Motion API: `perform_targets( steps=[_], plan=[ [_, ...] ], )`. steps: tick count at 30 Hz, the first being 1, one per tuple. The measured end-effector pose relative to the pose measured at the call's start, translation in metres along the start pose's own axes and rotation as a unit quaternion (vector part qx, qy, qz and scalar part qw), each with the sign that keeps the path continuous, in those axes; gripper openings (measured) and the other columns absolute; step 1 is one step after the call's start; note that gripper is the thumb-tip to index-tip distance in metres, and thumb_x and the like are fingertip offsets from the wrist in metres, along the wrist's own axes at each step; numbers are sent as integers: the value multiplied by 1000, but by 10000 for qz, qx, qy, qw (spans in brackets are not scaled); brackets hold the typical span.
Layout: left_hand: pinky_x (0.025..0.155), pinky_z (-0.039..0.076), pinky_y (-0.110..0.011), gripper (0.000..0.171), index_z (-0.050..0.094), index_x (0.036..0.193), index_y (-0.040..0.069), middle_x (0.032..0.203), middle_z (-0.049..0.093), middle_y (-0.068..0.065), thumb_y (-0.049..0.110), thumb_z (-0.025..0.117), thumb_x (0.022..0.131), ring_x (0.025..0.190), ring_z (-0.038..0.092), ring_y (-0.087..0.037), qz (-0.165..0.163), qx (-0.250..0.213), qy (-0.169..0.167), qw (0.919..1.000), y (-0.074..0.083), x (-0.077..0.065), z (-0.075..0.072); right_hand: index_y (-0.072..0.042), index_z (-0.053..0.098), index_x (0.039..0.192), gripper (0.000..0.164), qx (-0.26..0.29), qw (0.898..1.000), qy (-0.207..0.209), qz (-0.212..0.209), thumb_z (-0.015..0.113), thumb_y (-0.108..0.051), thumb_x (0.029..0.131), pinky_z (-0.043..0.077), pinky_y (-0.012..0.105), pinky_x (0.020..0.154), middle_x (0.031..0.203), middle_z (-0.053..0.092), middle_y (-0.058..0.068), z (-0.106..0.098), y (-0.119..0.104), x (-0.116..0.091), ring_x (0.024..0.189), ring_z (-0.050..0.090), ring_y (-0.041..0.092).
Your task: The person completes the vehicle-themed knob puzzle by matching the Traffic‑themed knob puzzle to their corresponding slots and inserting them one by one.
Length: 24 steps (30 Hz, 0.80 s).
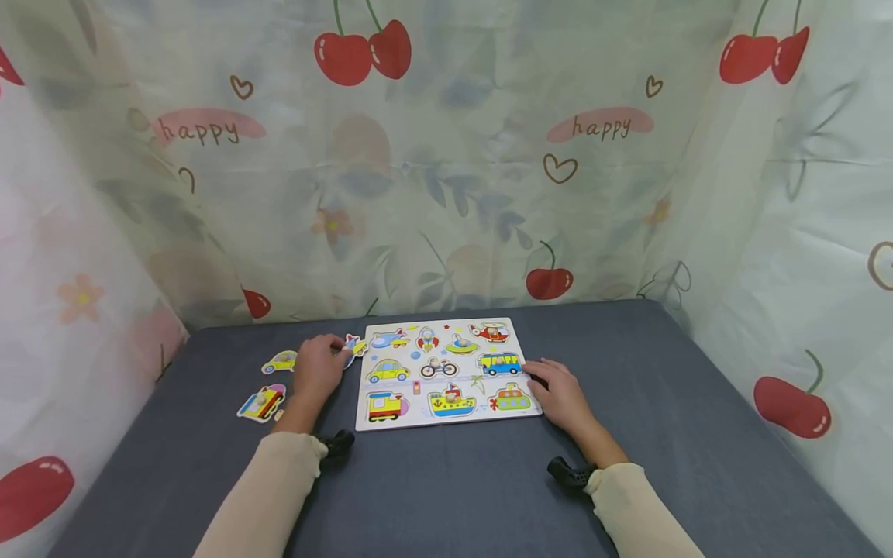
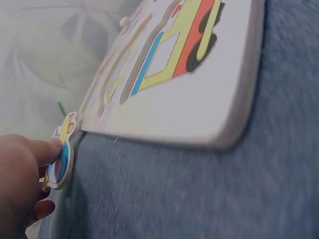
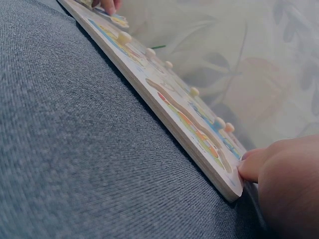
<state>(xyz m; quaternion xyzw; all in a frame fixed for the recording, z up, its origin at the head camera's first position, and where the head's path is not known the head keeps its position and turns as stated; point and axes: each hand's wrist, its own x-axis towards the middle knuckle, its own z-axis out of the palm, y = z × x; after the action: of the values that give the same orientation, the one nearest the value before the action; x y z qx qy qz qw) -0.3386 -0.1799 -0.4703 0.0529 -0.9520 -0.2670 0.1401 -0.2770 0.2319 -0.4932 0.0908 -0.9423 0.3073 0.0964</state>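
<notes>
My left hand (image 1: 319, 370) pinches an airplane puzzle piece (image 2: 64, 154) between thumb and fingers, at the left edge of a white knobbed puzzle board (image 1: 417, 416). In the left wrist view the piece is tilted on its side, beside the board's corner. My right hand (image 1: 561, 394) touches the board's right edge, its fingertips by the bus (image 1: 499, 363). Knobs stand on the boat (image 1: 452, 401), the rocket (image 1: 428, 339) and other pieces. Bare recesses show a printed train (image 1: 385, 406) and a submarine (image 3: 192, 127).
Left of the board lie a yellow car piece (image 1: 281, 361) and a train piece (image 1: 262, 403); a small part of another piece shows beside my left wrist. A dark grey cloth (image 1: 446, 488) covers the table. Patterned curtains (image 1: 446, 194) close off the back and both sides.
</notes>
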Motion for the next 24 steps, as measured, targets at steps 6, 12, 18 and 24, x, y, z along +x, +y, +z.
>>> perform_targets(
  steps=[6, 12, 18, 24],
  plan=[
    [82, 45, -47, 23, 70, 106, 3, 100, 66, -14, 20, 70, 90, 95, 57, -31, -18, -73, 38, 10000, 7, 4, 8, -4, 61, 131, 36, -39, 10000, -31, 25, 61, -12, 95, 29, 58, 107, 134, 58, 15, 1, 0, 0, 135, 38, 37],
    [78, 46, -45, 17, 71, 100, 3, 95, 66, -13, 15, 71, 88, 91, 57, -31, 314, 175, 212, 9991, 15, 7, 12, -3, 62, 130, 36, -15, 10000, 24, -13, 61, -11, 95, 29, 58, 107, 134, 58, 16, -1, -2, 1, 135, 38, 37],
    [79, 48, -44, 15, 71, 100, 4, 96, 65, -11, 11, 72, 87, 92, 56, -29, 546, 355, 305, 9974, 25, 9, 17, -4, 62, 130, 36, -86, 10000, 8, -29, 62, -11, 95, 30, 57, 107, 134, 58, 15, -2, -2, 1, 135, 39, 36],
    [81, 49, -43, 15, 70, 103, 5, 99, 63, -10, 13, 70, 90, 95, 54, -28, 736, 516, 228, 9957, 36, 9, 18, -3, 62, 130, 36, -56, 10000, -2, -53, 62, -11, 95, 29, 58, 107, 133, 58, 15, -1, -2, 0, 135, 38, 37]
  ],
)
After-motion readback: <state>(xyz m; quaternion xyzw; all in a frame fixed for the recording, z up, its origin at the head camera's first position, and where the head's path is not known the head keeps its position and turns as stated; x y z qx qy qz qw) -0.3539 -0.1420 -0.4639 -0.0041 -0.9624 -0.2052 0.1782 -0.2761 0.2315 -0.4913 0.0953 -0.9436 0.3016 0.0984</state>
